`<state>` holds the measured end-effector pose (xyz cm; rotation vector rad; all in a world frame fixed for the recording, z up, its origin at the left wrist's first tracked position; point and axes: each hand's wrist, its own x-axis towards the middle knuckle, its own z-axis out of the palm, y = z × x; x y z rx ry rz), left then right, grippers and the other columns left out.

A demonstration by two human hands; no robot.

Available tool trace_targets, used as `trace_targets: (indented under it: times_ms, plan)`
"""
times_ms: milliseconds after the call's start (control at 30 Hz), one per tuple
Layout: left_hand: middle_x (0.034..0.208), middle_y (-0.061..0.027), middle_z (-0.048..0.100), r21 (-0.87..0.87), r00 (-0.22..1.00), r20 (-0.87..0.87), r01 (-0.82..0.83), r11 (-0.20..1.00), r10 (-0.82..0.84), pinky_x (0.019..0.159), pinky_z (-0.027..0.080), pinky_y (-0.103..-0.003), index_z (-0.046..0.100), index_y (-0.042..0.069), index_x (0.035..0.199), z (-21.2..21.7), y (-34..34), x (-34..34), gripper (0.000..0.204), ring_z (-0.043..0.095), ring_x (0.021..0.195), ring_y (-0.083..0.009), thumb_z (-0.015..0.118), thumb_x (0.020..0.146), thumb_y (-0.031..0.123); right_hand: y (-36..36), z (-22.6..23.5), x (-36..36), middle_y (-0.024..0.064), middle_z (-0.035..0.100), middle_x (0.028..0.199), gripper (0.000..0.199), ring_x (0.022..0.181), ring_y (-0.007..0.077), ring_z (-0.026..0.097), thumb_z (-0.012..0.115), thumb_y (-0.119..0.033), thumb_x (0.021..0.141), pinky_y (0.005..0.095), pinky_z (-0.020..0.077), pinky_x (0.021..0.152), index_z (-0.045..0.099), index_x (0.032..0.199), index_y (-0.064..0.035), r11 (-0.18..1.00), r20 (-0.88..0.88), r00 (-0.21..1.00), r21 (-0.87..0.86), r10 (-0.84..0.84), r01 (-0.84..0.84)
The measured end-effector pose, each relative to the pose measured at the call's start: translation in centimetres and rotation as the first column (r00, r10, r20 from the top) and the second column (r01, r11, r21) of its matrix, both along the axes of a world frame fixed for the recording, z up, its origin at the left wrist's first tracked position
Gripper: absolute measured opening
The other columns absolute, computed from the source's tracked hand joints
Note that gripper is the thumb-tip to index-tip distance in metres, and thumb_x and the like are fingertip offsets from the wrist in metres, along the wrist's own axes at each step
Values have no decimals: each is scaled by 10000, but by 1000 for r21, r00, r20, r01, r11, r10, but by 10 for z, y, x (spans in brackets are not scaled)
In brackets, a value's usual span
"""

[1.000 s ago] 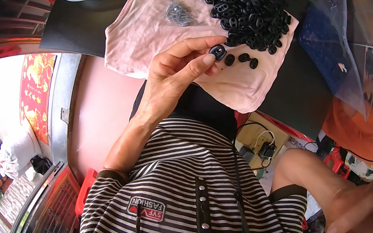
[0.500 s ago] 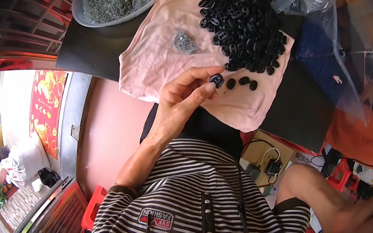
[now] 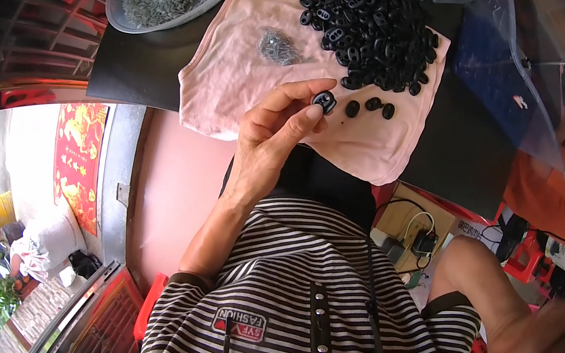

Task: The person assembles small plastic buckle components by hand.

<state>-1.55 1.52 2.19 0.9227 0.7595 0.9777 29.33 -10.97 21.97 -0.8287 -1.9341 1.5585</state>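
My left hand [image 3: 269, 123] is closed above the near part of a pale pink cloth [image 3: 223, 82]. Between thumb and fingers it pinches a small black oval plastic piece [image 3: 323, 100], its hollowed side showing. Three similar loose black pieces [image 3: 352, 108] lie on the cloth just right of the fingertips. Beyond them rises a large heap of black oval two-holed pieces [image 3: 371, 35]. A small pile of thin grey metal pieces, seemingly springs [image 3: 278, 47], sits farther left on the cloth. My right hand [image 3: 550, 352] is low at the right rim, smeared, its fingers unreadable.
At the far left of the dark table [image 3: 465, 165] stands a clear plastic bowl [image 3: 113, 11] full of small grey springs. A clear plastic bag [image 3: 512, 54] hangs at the far right. Beyond the table's right side is a person in orange [image 3: 553, 193].
The cloth and heap appear slightly higher in the picture. The black piece in my left hand has turned, showing more of its hollowed face. My right hand has shifted within the lower right.
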Motion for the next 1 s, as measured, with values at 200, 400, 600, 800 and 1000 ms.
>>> trace_targets:
  times_ms: [200, 400, 600, 800, 1000]
  plan:
    - [949, -3, 580, 36, 999, -2, 36, 999, -36, 795, 437, -226, 547, 10, 1199, 0, -2, 6, 313, 529, 825, -85, 568, 902, 105, 17, 2, -9, -23, 628, 794, 181, 607, 84, 555, 603, -97, 779, 278, 436, 558, 610, 928, 5, 997, -1, 997, 10, 76, -76]
    - [941, -8, 590, -13, 995, 96, 17, 1000, -15, 778, 438, -228, 553, 6, 1150, -3, -5, 3, 283, 544, 807, -87, 594, 883, 91, -29, 16, 67, -32, 627, 777, 177, 594, 81, 550, 598, -108, 781, 287, 432, 553, 609, 918, 2, 979, -9, 979, 6, 205, -205]
    - [970, -12, 595, -16, 992, 91, -87, 996, 88, 785, 434, -223, 574, -7, 1138, 2, -3, -5, 269, 533, 804, -79, 576, 899, 118, 17, 21, 15, -40, 626, 761, 173, 580, 77, 545, 593, -118, 783, 296, 429, 547, 609, 908, 0, 931, -19, 934, -76, 356, -356]
    - [1001, -30, 593, -32, 984, 131, -115, 993, 118, 770, 447, -215, 557, -13, 1152, 0, 4, -8, 286, 544, 791, -86, 584, 896, 111, 30, -68, -109, -4, 598, 658, 132, 462, 87, 479, 577, -107, 789, 292, 379, 500, 608, 859, 1, 544, -115, 916, 774, -383, 325]
    - [936, -61, 616, -64, 980, 187, -52, 997, 64, 754, 464, -226, 529, -19, 1128, -13, 7, -5, 274, 578, 792, -104, 598, 880, 74, 110, -146, -159, 20, 628, 866, 192, 687, 38, 541, 629, -55, 845, 165, 432, 560, 620, 1025, 9, 634, 51, 634, -17, -771, 773]
